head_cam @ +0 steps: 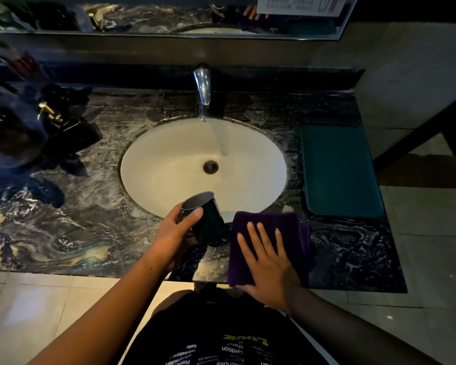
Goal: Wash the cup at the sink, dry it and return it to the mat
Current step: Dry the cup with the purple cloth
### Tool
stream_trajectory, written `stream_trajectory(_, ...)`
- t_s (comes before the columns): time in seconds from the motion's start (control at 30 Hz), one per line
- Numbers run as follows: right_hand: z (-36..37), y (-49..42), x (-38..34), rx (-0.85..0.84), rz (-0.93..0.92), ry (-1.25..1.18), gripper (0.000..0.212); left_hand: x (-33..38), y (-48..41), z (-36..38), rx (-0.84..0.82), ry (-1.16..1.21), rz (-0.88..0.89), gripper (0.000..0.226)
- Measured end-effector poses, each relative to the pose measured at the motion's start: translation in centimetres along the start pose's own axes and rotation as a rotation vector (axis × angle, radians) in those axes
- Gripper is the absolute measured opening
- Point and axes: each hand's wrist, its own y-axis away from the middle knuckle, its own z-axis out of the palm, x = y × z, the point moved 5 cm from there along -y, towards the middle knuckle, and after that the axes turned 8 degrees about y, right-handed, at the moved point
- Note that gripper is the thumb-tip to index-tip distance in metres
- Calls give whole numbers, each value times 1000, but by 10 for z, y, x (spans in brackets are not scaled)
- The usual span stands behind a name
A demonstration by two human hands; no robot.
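The left hand [174, 234] has its grip clamped round the dark cup [209, 219], held tilted over the near rim of the white sink [166, 159], while the right hand [267, 267] lies flat, grip apart, on a purple cloth [284, 225] on the marble tabletop [71, 222], near the teal mat [340, 169].

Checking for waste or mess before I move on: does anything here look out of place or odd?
One thing: the tap is running into the sink with nothing under it. The left hand holds the cup tilted at the near rim, clear of the stream. Nothing looks spilled or damaged.
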Motion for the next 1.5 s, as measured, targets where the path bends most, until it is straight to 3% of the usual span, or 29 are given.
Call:
stream_trajectory(0.2, -6, 2, -1, 25, 57, -23, 95, 0, 0, -2, 10, -3, 7, 54)
stream_trajectory(0.33, -11, 0, 4, 43, 104, -280, 73, -2, -3, -1, 12, -14, 3, 54)
stream_trajectory(0.47, -17, -4, 12, 55, 214, -866, 70, -2, -7, 2, 6, 17, 3, 50)
stream_trajectory(0.53, -18, -3, 16, -18, 477, -1306, 68, -1, -8, 6, -6, 29, 6, 53)
stream_trajectory(0.63, -29, -1, 24, -8, 828, -1983, 44, 4, -9, 13, -25, 47, 16, 51)
stream_trajectory(0.77, -52, -5, 32, 87, 853, -2306, 49, 12, -11, 19, -42, 40, 40, 49)
stream_trajectory(0.97, -59, -3, 42, 175, 872, -2565, 52, 25, -12, 24, -78, 64, 40, 49)
stream_trajectory(1.1, -63, 2, 50, 228, 866, -2600, 52, 31, -17, 26, -115, 70, 17, 48)
stream_trajectory(1.4, -129, -4, 60, 330, 504, -2624, 69, 48, -21, 46, -235, 141, -41, 50)
stream_trajectory(1.5, -157, -9, 60, 378, 450, -2576, 62, 58, -23, 54, -226, 236, -56, 52)
